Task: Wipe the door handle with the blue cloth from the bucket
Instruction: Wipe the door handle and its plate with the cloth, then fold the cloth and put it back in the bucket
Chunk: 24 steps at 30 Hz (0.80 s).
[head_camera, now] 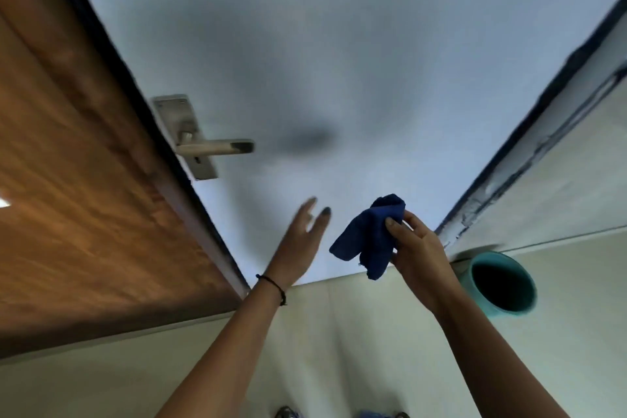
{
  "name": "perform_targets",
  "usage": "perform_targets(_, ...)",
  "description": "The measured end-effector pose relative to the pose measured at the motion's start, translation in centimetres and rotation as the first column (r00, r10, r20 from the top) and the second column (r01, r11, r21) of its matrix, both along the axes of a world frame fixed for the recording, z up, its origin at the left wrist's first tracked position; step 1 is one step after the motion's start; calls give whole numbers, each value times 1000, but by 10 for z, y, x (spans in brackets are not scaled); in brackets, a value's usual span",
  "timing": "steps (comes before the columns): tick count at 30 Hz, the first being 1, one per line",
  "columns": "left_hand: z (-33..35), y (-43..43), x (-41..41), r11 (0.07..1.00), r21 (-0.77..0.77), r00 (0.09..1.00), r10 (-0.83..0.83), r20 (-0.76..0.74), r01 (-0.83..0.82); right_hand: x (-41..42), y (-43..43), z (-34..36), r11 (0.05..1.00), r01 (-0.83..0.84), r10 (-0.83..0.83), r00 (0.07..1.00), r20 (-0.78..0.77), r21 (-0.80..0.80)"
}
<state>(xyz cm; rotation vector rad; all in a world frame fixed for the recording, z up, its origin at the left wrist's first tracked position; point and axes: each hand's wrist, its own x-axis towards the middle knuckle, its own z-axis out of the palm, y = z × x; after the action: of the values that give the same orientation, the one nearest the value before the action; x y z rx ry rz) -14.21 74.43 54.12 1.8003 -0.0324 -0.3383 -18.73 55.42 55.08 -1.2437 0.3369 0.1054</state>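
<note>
At the bottom edge I note the tips of two shoes (288, 412), partly cut off, on a pale tiled floor (339, 332). Both bare forearms rise from there toward the door. The left wrist carries a thin dark band (271, 283). The left hand (300, 244) is raised with palm flat and fingers (322, 217) spread and extended; it grips nothing and I cannot confirm contact with the door. The right hand (415, 244) is closed on the blue cloth (368, 237), thumb and fingers pinching its upper bunch while the loose end hangs down. The cloth is in the air, between the two hands, well apart from the handle. Just right of the right wrist, a teal bucket (502, 283) stands on the floor by the door frame (529, 159); its interior is dark. Beyond the hands is the light blue-grey door (339, 44). The metal lever door handle (217, 147) sits on its plate at the door's left edge, untouched. Left of it is a brown wooden panel (68, 163).
</note>
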Motion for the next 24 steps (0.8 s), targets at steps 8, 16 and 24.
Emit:
perform_targets(8, -12, -214, -66, 912, -336, 894, -340, -291, 237, -91, -150, 0, 898, 268, -233, 963, -138, 350)
perform_targets(16, -43, -368, -94, 910, -155, 862, -414, -293, 384, -134, -305, -24, 844, 456, -377, 879, -291, 284)
perform_targets(24, -96, -487, -52, 901, -142, 774, -425, -470, 409, -112, -415, -90, 883, 464, -403, 826, -393, 69)
